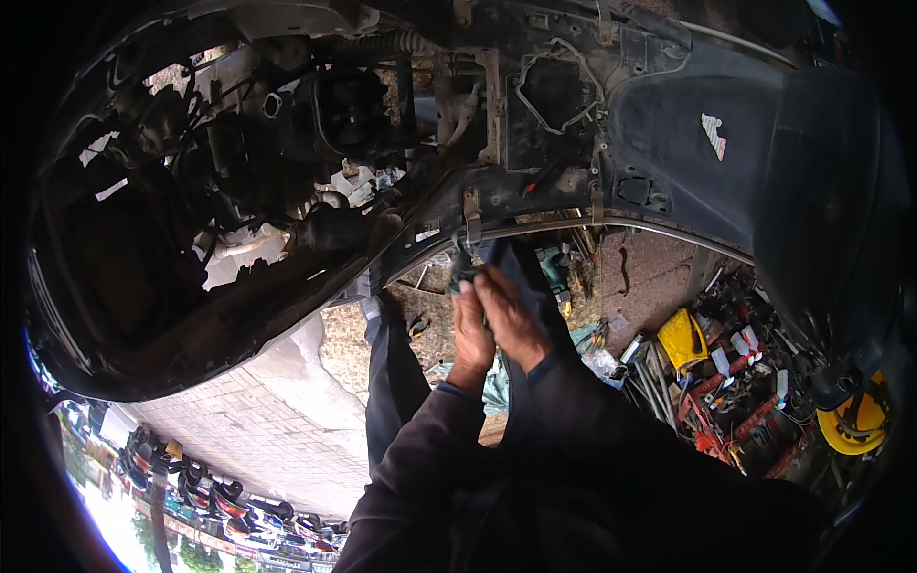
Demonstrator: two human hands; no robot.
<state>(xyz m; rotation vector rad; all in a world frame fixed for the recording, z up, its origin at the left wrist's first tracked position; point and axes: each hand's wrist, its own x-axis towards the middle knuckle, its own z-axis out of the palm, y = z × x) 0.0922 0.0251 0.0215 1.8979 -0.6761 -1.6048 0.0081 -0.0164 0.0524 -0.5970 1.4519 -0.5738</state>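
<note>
My left hand (471, 329) and my right hand (513, 317) are pressed together in front of me, fingers pointing away and closed. Between their fingertips is a small dark green thing (462, 275), partly covered by the fingers; its exact kind I cannot make out. It sits just below a metal bracket (472, 212) on the lower edge of a dark scooter body (535, 196). Whether it touches the bracket is unclear. The scooter's underside fills the upper part of the view, with an engine bay (334, 110) to the left and a smooth black panel (702, 105) to the right.
A green power tool (551, 270) lies on the ground beyond my right leg. To the right are a jumble of tools and parts, a yellow cloth (681, 340), red metal pieces (705, 444) and a yellow round object (855, 420). Parked scooters (229, 501) line the paving (277, 415) at lower left.
</note>
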